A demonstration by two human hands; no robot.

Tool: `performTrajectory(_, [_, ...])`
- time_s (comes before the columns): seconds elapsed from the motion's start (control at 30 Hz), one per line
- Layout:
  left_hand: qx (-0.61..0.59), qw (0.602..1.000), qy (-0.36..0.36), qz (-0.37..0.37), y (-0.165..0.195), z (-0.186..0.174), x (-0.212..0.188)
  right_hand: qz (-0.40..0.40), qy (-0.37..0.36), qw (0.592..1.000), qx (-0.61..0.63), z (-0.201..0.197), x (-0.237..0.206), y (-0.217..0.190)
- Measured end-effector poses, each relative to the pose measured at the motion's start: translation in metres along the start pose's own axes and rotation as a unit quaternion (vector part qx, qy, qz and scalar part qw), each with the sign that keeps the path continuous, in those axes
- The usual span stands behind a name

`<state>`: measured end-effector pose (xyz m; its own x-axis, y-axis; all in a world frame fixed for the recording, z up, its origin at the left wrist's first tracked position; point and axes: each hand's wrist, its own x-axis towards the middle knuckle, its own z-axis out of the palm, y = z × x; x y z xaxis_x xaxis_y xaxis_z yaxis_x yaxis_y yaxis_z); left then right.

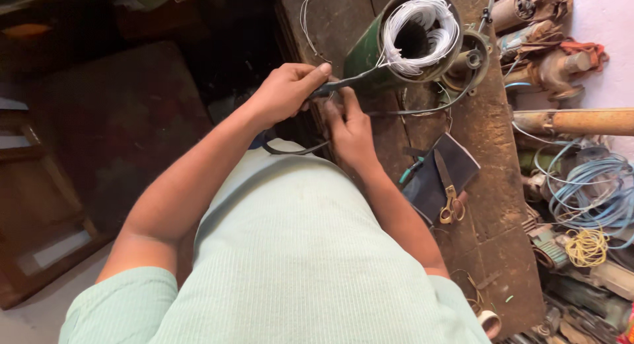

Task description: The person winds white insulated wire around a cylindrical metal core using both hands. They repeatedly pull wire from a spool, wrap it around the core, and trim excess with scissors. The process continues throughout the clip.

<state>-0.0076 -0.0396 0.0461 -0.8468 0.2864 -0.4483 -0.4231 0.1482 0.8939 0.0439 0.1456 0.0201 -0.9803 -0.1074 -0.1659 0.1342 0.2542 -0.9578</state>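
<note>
Hands meet beside green motor stator on workbench: left hand clamped on grey strip; right hand grip cannot be told. Scissors lie nearby.

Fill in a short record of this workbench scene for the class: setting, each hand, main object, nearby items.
setting: worn wooden workbench, seen from above
left hand: left hand grips a dark flat strip leading to the cylinder
right hand: right hand rests on the bench edge beside the strip
main object: green metal cylinder lying on its side, white wire windings showing at its open end
nearby items: brass-handled scissors on a dark pouch; blue wire coil; yellow wire bundle
</note>
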Motion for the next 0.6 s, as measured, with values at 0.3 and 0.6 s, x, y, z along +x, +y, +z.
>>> performTrajectory(0.3, [0.092, 0.975, 0.054, 0.195, -0.009, -0.015, -0.011, -0.035, 0.011, 0.999, 0.02, -0.017, 0.004, 0.005])
performTrajectory(0.6, [0.129, 0.98, 0.051, 0.142, -0.01, -0.008, -0.011, -0.069, -0.051, 0.996, 0.005, 0.003, 0.014, 0.006])
